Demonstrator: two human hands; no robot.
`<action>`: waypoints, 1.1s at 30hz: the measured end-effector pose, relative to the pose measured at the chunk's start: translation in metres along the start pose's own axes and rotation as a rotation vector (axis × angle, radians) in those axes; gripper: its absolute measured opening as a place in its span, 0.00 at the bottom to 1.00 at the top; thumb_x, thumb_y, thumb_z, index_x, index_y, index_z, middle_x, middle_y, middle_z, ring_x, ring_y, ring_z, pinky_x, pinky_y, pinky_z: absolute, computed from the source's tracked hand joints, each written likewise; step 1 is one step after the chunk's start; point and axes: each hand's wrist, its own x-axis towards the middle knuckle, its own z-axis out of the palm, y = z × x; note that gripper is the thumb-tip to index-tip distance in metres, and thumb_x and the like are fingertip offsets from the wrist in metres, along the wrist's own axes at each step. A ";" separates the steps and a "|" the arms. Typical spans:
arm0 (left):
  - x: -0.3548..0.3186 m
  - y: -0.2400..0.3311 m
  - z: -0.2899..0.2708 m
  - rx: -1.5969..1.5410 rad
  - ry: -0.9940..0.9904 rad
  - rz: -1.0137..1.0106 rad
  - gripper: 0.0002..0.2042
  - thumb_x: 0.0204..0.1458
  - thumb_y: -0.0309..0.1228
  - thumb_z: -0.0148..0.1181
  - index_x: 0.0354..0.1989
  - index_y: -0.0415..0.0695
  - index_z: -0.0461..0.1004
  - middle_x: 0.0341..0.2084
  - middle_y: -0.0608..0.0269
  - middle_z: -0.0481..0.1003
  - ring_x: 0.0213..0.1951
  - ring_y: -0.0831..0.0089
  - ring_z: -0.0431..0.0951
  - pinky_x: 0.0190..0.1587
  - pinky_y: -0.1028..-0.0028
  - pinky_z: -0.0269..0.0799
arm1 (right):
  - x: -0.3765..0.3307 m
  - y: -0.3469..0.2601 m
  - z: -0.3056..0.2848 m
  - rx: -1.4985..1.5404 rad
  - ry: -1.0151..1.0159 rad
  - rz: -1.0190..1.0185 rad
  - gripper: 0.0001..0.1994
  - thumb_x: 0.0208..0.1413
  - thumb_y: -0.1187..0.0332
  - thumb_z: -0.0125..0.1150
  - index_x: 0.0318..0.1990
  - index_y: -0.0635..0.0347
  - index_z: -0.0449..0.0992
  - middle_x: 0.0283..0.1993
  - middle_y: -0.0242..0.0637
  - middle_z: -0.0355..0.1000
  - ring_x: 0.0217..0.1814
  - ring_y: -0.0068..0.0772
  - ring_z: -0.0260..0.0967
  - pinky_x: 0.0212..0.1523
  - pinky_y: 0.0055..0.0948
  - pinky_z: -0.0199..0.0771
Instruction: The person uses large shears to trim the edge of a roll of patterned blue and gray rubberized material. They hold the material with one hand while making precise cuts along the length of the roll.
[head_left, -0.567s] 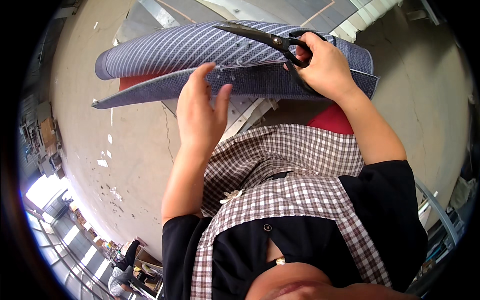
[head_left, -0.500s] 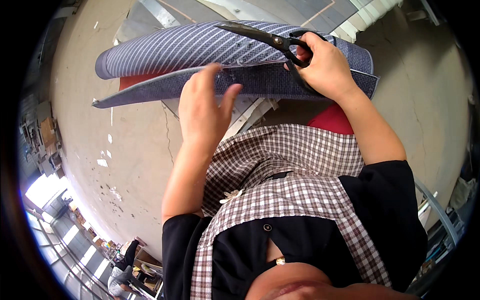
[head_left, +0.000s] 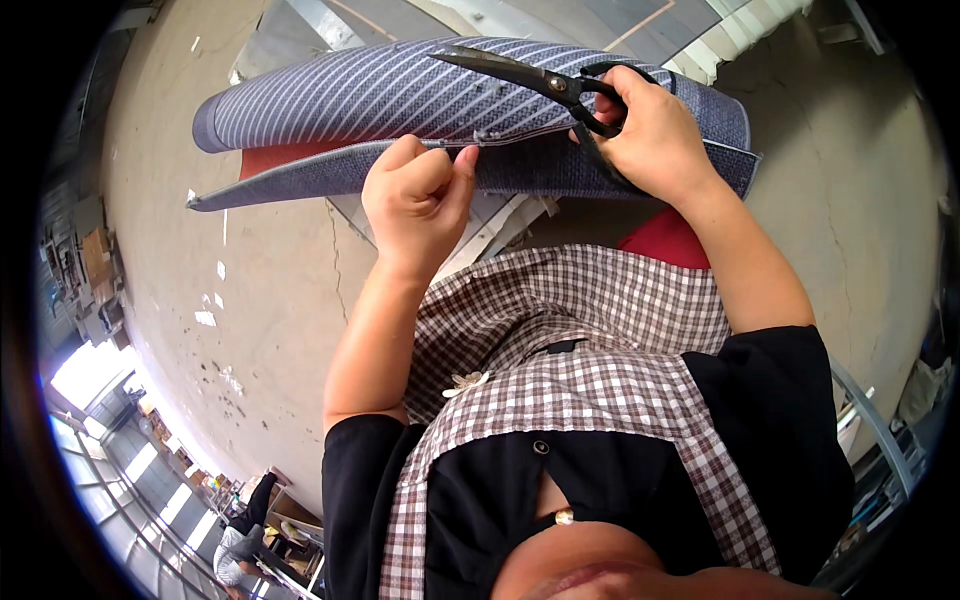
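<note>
Two bare hands are at work ahead of the person, twelve o'clock being straight ahead. The right hand (head_left: pixel 650 130), toward one o'clock, holds one pair of black scissors (head_left: pixel 556 84), its fingers wrapped around the handles. The scissors lie over the striped part of one blue mat (head_left: pixel 320 95), as seen from above; whether the blades touch it cannot be told. Their long axis slants a little, the tip pointing between nine and ten o'clock and the handles lying back toward four.

The left hand (head_left: pixel 415 195), at about eleven o'clock, is narrow: its fingers are curled in and its thumb reaches toward one o'clock, the tip at the pale edge of the mat. Whether anything is pinched there is too small to tell.

The mat lies across twelve o'clock, its long axis running roughly from nine to three. Two lengths show, a rounded one with white slanting stripes on the far side and a darker one on the near side, with red between them toward ten o'clock. Beneath it is one grey counter (head_left: pixel 690 20).

The person wears one checked apron (head_left: pixel 590 395). At least three white scraps (head_left: pixel 205 319) lie on the floor (head_left: pixel 280 350) toward nine o'clock.
</note>
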 end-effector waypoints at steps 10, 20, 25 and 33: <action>-0.029 -0.067 -0.112 -0.224 0.082 -0.381 0.15 0.59 0.24 0.68 0.23 0.41 0.68 0.24 0.72 0.62 0.25 0.83 0.55 0.28 0.80 0.53 | 0.002 0.001 0.004 -0.046 0.042 -0.024 0.19 0.48 0.60 0.75 0.43 0.59 0.77 0.36 0.36 0.81 0.40 0.40 0.81 0.42 0.38 0.79; -0.089 -0.138 -0.162 1.147 0.020 -0.663 0.15 0.54 0.34 0.71 0.50 0.45 0.82 0.57 0.49 0.74 0.60 0.60 0.74 0.60 0.62 0.71 | 0.006 -0.003 0.000 -0.033 0.020 -0.007 0.19 0.48 0.58 0.75 0.42 0.59 0.78 0.35 0.35 0.81 0.40 0.39 0.81 0.43 0.36 0.79; -0.048 -0.090 -0.104 0.387 0.120 -0.162 0.15 0.50 0.26 0.73 0.48 0.46 0.83 0.46 0.59 0.80 0.44 0.67 0.80 0.45 0.70 0.77 | 0.008 0.007 -0.008 -0.066 0.022 0.025 0.20 0.47 0.58 0.76 0.43 0.59 0.77 0.36 0.35 0.81 0.40 0.38 0.81 0.43 0.35 0.79; 0.015 0.018 0.034 0.334 -0.027 0.122 0.11 0.47 0.32 0.76 0.34 0.43 0.78 0.31 0.60 0.77 0.34 0.60 0.79 0.37 0.65 0.75 | 0.005 0.004 -0.002 -0.043 0.030 -0.005 0.22 0.46 0.57 0.79 0.43 0.60 0.77 0.35 0.34 0.79 0.39 0.35 0.79 0.43 0.32 0.77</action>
